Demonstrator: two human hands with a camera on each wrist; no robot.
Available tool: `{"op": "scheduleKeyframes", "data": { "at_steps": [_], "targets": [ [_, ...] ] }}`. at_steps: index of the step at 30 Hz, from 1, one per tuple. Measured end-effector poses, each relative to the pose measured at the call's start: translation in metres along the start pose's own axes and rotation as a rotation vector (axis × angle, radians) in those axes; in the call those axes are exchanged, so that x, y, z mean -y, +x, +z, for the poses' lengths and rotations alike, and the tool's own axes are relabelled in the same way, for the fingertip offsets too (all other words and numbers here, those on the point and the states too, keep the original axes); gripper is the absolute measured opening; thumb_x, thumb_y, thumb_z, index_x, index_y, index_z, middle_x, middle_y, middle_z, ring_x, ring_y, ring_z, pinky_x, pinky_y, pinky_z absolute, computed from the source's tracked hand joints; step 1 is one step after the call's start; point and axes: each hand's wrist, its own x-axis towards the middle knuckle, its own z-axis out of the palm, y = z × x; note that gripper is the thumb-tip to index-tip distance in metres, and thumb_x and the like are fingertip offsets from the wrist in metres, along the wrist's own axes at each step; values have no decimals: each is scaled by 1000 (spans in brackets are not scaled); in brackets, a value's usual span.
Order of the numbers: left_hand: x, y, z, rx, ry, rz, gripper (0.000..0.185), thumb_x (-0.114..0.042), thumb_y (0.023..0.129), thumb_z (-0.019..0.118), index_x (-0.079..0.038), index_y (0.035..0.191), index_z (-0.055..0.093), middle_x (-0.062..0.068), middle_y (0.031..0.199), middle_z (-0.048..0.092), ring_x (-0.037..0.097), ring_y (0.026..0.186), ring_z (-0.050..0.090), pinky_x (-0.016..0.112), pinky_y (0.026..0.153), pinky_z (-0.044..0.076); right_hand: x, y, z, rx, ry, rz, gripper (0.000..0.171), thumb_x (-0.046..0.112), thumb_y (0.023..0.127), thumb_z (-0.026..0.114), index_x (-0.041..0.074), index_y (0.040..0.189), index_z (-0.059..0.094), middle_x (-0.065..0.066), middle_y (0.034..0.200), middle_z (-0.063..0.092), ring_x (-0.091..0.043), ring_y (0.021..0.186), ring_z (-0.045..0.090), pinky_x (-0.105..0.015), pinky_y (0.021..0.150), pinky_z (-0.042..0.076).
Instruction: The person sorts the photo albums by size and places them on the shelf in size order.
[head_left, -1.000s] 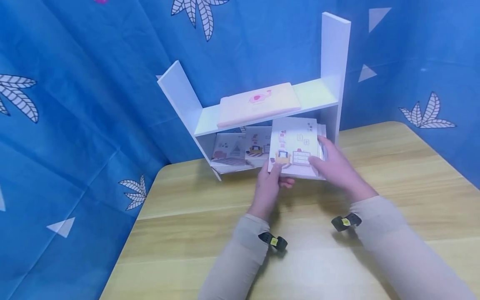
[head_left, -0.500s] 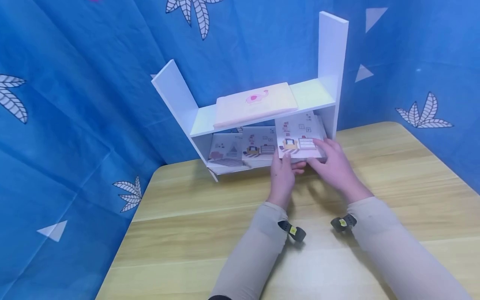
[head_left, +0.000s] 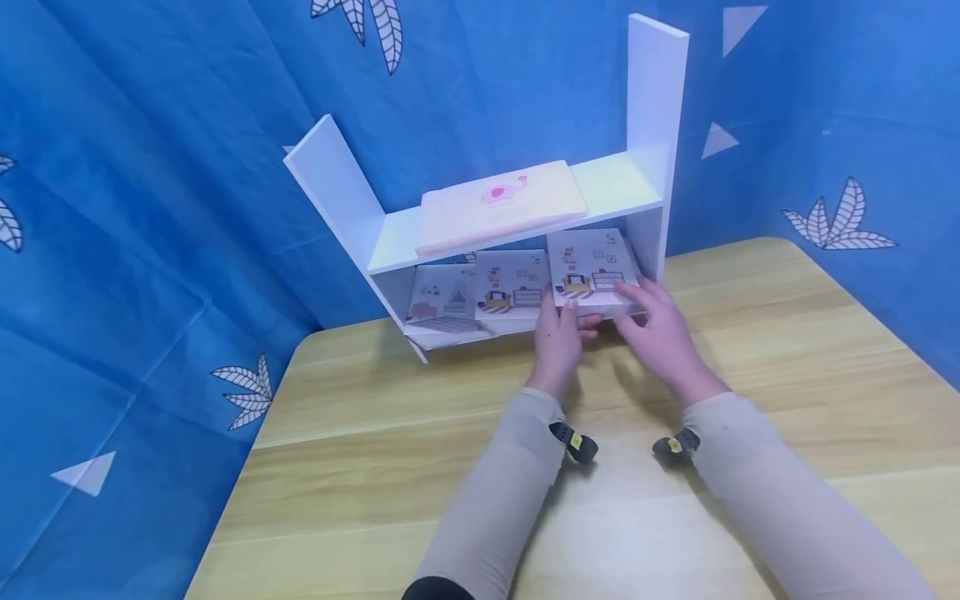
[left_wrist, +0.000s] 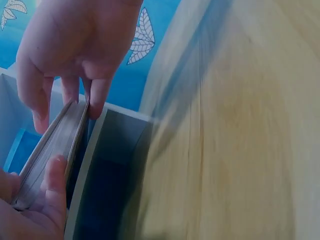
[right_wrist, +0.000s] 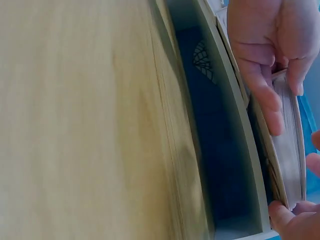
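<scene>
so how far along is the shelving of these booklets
Looks nearly done. Two illustrated booklets already lie in the lower compartment of the white shelf, and a pink case lies on the upper board. In hand: the left hand and right hand both grip a third booklet at the compartment's right end. It seems only partly in, so what's left is probably sliding it home.

Long beige sleeves (head_left: 757, 467), black wrist straps (head_left: 573, 442), small yellow markings
</scene>
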Motion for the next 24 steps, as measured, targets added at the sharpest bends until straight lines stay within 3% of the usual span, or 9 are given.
{"op": "scheduleKeyframes", "data": {
  "at_steps": [6, 8, 10, 13, 15, 17, 24],
  "targets": [
    [-12, 0, -18, 75, 185, -22, 35, -26, 110, 41, -32, 145, 46, 1, 115, 68, 26, 87, 73, 42, 71, 60, -3, 1, 3, -6, -48, -22, 53, 20, 97, 60, 12, 149, 52, -20, 166, 17, -52, 147, 18, -75, 111, 17],
    [-18, 0, -24, 82, 295, -44, 43, -26, 110, 42, -31, 153, 41, 3, 114, 70, 24, 85, 73, 45, 79, 59, -2, 1, 3, 11, -93, -27, 54, 19, 97, 59, 12, 150, 50, -21, 166, 16, -53, 146, 19, -75, 111, 18],
    [-22, 1, -28, 76, 406, -39, 50, -23, 109, 44, -27, 158, 35, 6, 120, 69, 19, 82, 72, 42, 79, 58, -2, 0, 2, 40, -152, -29, 57, 21, 98, 58, 14, 153, 46, -23, 166, 13, -54, 146, 18, -75, 110, 17],
    [-26, 3, -32, 66, 553, 4, 56, -19, 107, 49, -23, 160, 31, 9, 127, 67, 16, 77, 72, 34, 71, 57, 0, -1, 1, 86, -241, -31, 63, 23, 98, 56, 14, 157, 38, -27, 165, 9, -56, 145, 16, -75, 111, 17],
    [-26, 5, -34, 64, 605, 51, 54, -16, 106, 52, -23, 158, 38, 10, 131, 64, 16, 74, 71, 30, 56, 54, 2, -1, 1, 102, -287, -36, 65, 24, 99, 56, 12, 159, 35, -29, 164, 9, -57, 145, 16, -73, 111, 16],
    [-26, 6, -36, 68, 636, 80, 53, -15, 105, 55, -24, 155, 43, 10, 130, 65, 17, 72, 71, 29, 51, 53, 4, -3, 1, 104, -309, -37, 66, 24, 98, 56, 10, 159, 34, -31, 163, 9, -57, 144, 17, -72, 112, 17],
    [-20, 8, -37, 39, 677, 79, 52, -17, 102, 61, -27, 152, 48, 7, 135, 62, 11, 64, 67, 26, 51, 51, 4, -2, 2, 117, -287, -38, 65, 25, 100, 56, 6, 158, 34, -24, 166, 7, -55, 146, 16, -71, 113, 17]
  ]
}}
